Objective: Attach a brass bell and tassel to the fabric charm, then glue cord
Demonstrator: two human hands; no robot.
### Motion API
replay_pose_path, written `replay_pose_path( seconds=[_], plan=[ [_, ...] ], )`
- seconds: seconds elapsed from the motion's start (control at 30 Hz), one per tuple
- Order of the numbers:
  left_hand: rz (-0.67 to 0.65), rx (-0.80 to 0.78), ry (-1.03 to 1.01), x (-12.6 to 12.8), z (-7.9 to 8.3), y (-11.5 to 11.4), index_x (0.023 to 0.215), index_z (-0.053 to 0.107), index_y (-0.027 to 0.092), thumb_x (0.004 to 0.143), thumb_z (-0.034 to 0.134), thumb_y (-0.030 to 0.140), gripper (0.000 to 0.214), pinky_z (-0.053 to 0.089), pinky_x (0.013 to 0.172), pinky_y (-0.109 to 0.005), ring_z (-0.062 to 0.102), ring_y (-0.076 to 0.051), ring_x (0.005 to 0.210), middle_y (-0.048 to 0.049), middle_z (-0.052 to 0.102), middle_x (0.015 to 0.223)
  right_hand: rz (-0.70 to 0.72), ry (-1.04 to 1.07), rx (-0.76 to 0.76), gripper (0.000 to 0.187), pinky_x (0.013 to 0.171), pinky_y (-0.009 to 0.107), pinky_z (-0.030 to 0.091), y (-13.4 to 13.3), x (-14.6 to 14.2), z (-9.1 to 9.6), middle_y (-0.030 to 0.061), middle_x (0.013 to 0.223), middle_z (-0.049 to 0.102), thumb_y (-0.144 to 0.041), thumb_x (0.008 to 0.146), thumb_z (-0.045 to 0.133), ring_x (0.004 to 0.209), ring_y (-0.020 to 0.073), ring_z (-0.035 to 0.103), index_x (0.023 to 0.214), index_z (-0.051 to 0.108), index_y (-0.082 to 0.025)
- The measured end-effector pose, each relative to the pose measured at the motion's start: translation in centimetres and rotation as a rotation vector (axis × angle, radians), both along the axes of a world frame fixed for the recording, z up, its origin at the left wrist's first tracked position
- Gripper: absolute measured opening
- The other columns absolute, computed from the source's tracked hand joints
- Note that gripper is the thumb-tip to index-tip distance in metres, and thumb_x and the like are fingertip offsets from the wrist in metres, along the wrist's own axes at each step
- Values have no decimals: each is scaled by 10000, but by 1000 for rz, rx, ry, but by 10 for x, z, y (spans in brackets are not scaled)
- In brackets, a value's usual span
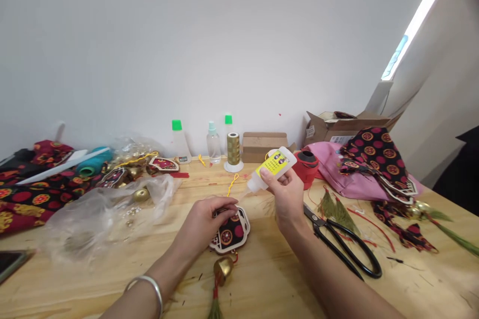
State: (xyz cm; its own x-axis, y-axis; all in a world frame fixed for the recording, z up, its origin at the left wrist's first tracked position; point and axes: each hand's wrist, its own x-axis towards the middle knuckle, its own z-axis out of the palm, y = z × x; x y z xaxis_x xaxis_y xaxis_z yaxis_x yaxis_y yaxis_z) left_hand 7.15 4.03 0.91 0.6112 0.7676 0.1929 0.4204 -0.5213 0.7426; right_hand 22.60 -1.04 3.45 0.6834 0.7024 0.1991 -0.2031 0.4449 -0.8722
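My right hand point(286, 194) grips a small glue bottle point(273, 167) with a yellow label, tilted so its nozzle points down and left. My left hand point(205, 219) rests closed on a fabric-covered ornament point(234, 232) with red circles on black, pressing it to the wooden table point(262, 284). The nozzle tip hovers just above the ornament's top edge, near a yellow cord loop point(232, 183). A brass bell point(223, 269) with a tassel hangs from the ornament's lower end. A silver bangle point(149, 286) sits on my left wrist.
Black scissors point(344, 244) lie right of my right arm, beside green tassels point(335, 207). A clear plastic bag point(105, 214) with bells lies left. Bottles with green caps point(179, 142), a gold thread spool point(233, 149), cardboard boxes point(265, 145) and patterned fabric point(377, 159) line the back.
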Motion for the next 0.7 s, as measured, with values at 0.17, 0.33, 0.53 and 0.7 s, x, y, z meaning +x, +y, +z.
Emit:
replay_pose_path(
  seconds=[0.17, 0.33, 0.53, 0.7],
  plan=[
    [-79, 170, 63, -11, 5, 1, 912, 621, 225, 796, 458, 277, 207, 440, 824, -277, 559, -151, 913, -14, 621, 970, -15, 25, 0, 331, 605, 269, 490, 0, -1, 1, 31, 750, 647, -260, 539, 716, 669, 143, 593, 793, 548, -132],
    [-263, 408, 268, -20, 13, -6, 1106, 508, 260, 826, 390, 193, 312, 403, 887, -307, 470, -167, 1041, -52, 485, 1138, -17, 189, 17, 351, 611, 260, 502, 2, 0, -1, 37, 793, 644, -255, 548, 713, 684, 137, 597, 840, 565, -129],
    [-293, 557, 410, -25, 9, -7, 1166, 453, 269, 822, 395, 196, 356, 412, 883, -335, 455, -196, 1061, -71, 451, 1195, 70, 540, 46, 356, 619, 265, 521, 3, 0, -5, 21, 783, 649, -252, 567, 700, 694, 140, 615, 877, 555, -152],
    [-309, 588, 426, -29, 5, -5, 1195, 429, 295, 827, 395, 235, 374, 399, 899, -357, 432, -211, 1094, -69, 434, 1222, 122, 559, 45, 348, 613, 254, 523, 2, -4, -3, 12, 751, 656, -245, 564, 703, 676, 140, 624, 866, 555, -157]
  ],
)
